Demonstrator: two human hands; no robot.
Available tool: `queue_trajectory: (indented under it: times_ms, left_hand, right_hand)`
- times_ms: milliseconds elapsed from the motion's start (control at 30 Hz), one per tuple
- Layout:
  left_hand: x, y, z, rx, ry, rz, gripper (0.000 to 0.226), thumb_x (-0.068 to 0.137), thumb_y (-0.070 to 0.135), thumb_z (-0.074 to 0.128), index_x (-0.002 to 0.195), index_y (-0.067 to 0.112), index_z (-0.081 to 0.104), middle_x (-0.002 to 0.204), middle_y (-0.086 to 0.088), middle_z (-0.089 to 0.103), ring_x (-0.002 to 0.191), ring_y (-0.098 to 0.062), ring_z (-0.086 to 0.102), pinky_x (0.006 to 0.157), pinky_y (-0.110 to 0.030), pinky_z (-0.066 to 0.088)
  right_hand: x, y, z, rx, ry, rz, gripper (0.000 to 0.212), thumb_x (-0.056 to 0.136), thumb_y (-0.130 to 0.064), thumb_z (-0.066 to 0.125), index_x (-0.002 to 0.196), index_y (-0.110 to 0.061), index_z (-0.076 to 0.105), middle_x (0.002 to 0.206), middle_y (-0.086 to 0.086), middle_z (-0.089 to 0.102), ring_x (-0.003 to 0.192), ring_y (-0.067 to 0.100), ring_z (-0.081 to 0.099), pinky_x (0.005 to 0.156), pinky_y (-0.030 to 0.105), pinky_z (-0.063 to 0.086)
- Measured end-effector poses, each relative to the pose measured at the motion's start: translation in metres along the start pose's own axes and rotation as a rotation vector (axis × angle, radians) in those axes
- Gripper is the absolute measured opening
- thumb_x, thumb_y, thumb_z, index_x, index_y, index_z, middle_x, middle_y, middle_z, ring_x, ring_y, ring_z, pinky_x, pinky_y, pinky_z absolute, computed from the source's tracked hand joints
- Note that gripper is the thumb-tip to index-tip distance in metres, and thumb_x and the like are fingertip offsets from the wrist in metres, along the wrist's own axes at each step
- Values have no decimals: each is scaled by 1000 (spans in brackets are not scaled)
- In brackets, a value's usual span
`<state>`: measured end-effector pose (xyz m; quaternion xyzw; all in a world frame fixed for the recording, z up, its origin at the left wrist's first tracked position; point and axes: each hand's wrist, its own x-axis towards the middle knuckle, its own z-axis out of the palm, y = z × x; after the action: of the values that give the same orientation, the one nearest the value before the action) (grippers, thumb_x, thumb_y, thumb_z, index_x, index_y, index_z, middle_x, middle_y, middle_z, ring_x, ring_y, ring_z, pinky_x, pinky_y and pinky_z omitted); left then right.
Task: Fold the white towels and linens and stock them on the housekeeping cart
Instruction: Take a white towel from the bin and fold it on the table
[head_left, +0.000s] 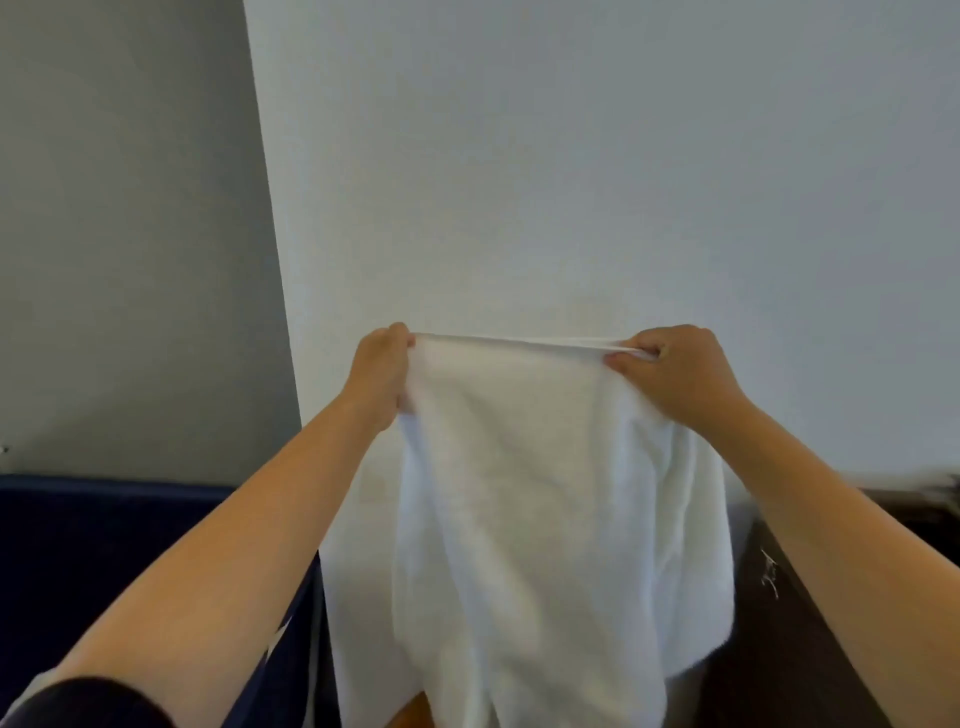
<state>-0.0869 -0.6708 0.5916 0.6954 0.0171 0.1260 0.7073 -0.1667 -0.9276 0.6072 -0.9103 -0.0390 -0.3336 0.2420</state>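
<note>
The towel (524, 519) hangs in mid-air at the centre of the view. It is white and is held up by its top edge, which runs taut and nearly level between the two hands. From that edge the cloth drops toward 6 o'clock in loose folds and runs out of the bottom of the frame. A further layer of it shows behind on the right side.

The left hand (382, 371) grips the top corner at the towel's 10 o'clock, fingers curled round the cloth. The right hand (675, 374) pinches the other corner at 2 o'clock — fingers bent tight, the hem caught between thumb and fingertips. Both forearms are bare and reach up from 7 and 5 o'clock. A dark sleeve (78, 701) shows at the lower left corner.

Behind the towel stands a white wall (571, 156), filling 12 to 3 o'clock. A grey wall (130, 208) lies in shadow from 9 to 11 o'clock. Below it, at 8 o'clock, is a dark blue thing (104, 545) — what it is I cannot tell. At 4 o'clock is a dark brown surface (810, 649) with a small white scuff (770, 571).
</note>
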Motion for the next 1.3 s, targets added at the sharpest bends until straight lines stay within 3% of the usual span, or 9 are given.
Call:
queue_trajectory:
  times_ms: [267,367,467,600,767,933,1067,1167,1300]
  left_hand:
    - [10,35,-6,202,-133,240,13,91,14,46,79,15,49,74,-2,46,66,-16,42,58,-29,34]
    - [15,36,-17,424,-262,340,7,94,18,52,94,12,55,89,-1,55,78,-16,51,72,-30,45]
    - [14,32,-20,506,-257,372,6,93,16,54,92,10,56,83,3,54,73,-12,49,66,-25,41]
    - [9,30,-11,235,-199,157,7,91,10,52,85,12,56,88,-4,54,84,-20,52,83,-36,48]
    - [-4,31,0,-20,-206,-42,20,86,11,40,67,17,40,67,0,35,60,-14,31,56,-29,25]
    - [-12,31,9,-121,-119,89,31,78,-1,38,57,18,25,57,4,25,55,-13,19,52,-26,17]
    - [-7,19,5,402,13,356,32,85,1,43,58,14,31,59,2,33,53,-13,27,49,-21,25]
    - [-13,-1,-1,686,55,412,5,85,17,53,88,15,50,78,3,52,68,-16,49,61,-27,36]
    - [-26,-37,6,1055,8,562,27,94,8,44,120,13,44,109,-6,52,75,-25,53,65,-33,40]
  right_hand:
    - [13,4,-14,-85,121,-72,38,87,-31,65,80,6,66,78,20,66,80,35,59,73,39,44]
    - [9,12,-13,-59,119,-32,42,86,-30,66,75,10,62,74,25,63,72,36,57,66,38,42]
    - [4,12,-12,9,70,22,46,84,-31,67,72,13,58,70,30,57,60,34,46,57,31,31]
    - [1,7,-10,40,34,59,47,84,-32,67,58,4,52,52,14,40,53,25,36,54,30,26]
    - [2,2,-7,1,16,116,36,88,-30,62,70,1,58,61,7,51,63,21,47,56,30,33]
    - [0,-5,2,-73,-13,132,23,92,-29,55,81,-10,57,74,2,58,72,21,52,58,27,37]
    - [-7,-14,10,-94,-65,90,18,94,-25,52,85,-10,56,81,4,59,81,26,56,68,30,40]
    - [-22,-19,21,22,-89,71,11,93,-22,55,98,-13,58,85,1,58,81,21,55,65,26,40]
    - [-45,-19,47,153,-175,186,36,89,-21,60,124,-16,52,96,-2,51,92,15,51,73,20,36]
